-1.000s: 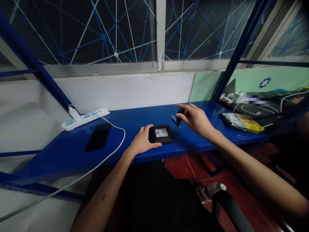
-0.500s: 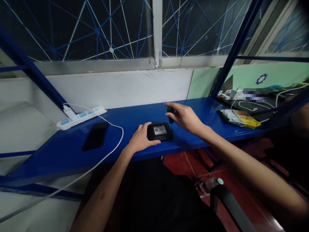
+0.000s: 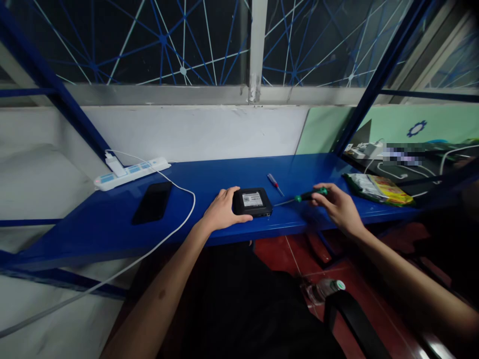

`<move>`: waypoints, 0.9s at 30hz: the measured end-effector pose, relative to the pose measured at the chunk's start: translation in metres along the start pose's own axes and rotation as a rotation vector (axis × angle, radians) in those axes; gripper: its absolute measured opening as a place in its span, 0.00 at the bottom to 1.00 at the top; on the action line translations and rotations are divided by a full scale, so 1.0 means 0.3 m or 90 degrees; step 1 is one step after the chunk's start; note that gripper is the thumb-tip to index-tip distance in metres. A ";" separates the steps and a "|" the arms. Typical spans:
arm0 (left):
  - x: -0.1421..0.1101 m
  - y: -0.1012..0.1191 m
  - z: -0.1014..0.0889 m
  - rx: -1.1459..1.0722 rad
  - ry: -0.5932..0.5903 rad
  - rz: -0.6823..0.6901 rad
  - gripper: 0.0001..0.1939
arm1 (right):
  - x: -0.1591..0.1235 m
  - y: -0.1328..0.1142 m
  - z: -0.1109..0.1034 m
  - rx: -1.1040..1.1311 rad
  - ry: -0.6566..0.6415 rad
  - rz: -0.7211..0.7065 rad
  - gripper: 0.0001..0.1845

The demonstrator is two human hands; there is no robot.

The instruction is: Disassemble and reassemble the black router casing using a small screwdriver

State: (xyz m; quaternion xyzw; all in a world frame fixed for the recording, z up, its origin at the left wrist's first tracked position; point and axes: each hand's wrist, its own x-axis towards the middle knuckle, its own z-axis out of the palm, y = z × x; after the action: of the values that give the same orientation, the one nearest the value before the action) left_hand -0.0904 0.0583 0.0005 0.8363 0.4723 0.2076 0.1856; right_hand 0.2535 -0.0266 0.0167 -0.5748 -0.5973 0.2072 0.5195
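Note:
My left hand grips the left side of a small black box-shaped device, its thumb along the near edge and its fingers at the far corner. The device lies flat on the blue table, with a pale printed label on top. In my right hand is a screwdriver with a green and black handle. It is held almost level, its thin shaft pointing left and its tip close to the device's right side; contact cannot be made out. A smaller screwdriver with a red collar lies behind the device.
A black phone lies on the left, near a white power strip with a charger plugged in. A white cable crosses the table and hangs off its front. A snack packet lies at right. On the floor stands a bottle.
My right hand has moved right and turned the screwdriver from upright at the device's corner to nearly level. The smaller screwdriver has come into sight. My left hand stays on the device.

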 end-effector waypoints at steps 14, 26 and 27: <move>0.004 -0.004 -0.006 -0.012 -0.013 -0.006 0.54 | -0.133 0.023 -0.026 -0.303 -0.068 -0.146 0.21; 0.004 -0.006 -0.008 -0.017 -0.020 -0.009 0.55 | 0.006 -0.104 -0.051 -0.397 -0.248 -0.267 0.21; 0.005 -0.007 -0.008 -0.017 -0.021 -0.009 0.55 | 0.013 -0.108 -0.053 -0.407 -0.255 -0.271 0.21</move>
State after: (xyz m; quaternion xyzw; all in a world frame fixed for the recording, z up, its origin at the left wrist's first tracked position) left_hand -0.0924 0.0607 0.0016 0.8336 0.4722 0.1992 0.2061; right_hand 0.2528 -0.0370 0.0515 -0.5190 -0.8259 0.0075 0.2203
